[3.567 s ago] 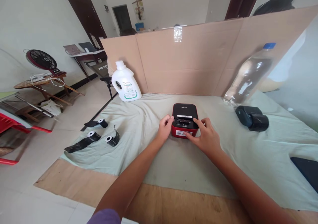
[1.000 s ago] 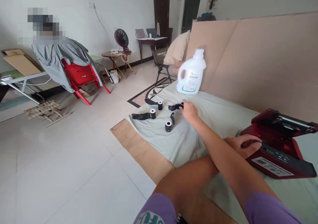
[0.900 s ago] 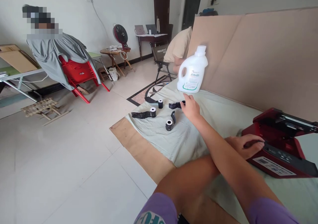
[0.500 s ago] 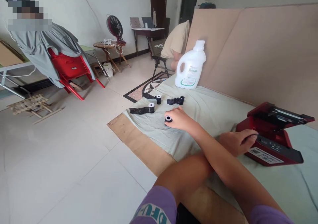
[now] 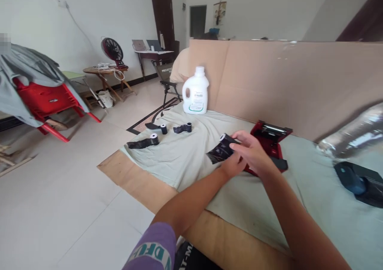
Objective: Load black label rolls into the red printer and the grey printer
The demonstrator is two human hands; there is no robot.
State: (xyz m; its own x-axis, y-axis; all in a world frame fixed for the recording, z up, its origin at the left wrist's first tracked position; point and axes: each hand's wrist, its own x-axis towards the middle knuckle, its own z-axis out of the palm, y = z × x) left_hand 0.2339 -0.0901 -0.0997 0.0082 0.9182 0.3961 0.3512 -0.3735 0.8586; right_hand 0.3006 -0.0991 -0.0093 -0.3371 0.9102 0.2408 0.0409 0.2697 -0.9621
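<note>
A roll of black ribbon (image 5: 220,151) with a white core is held up above the cloth, its loose end hanging to the left. My right hand (image 5: 250,149) pinches the roll from the right with thumb and fingers. Below it, my left hand (image 5: 235,164) is closed on the same roll, its fingers partly hidden. Close behind both hands stands a red and black printer-like machine (image 5: 271,136) with its lid raised, partly covered by my right hand and forearm. Three more black ribbon rolls, one nearest the front (image 5: 146,141), lie to the left with their ends unrolled.
A white jug (image 5: 196,94) stands at the back against a cardboard panel (image 5: 269,78). On the right are a dark device (image 5: 359,184) and a shiny plastic-wrapped bundle (image 5: 353,130). A red chair (image 5: 48,96) with a seated person is at the left.
My right hand has lifted the ribbon roll off the cloth and brought it right. My left hand has left the machine and joined it on the roll. The view has turned right.
</note>
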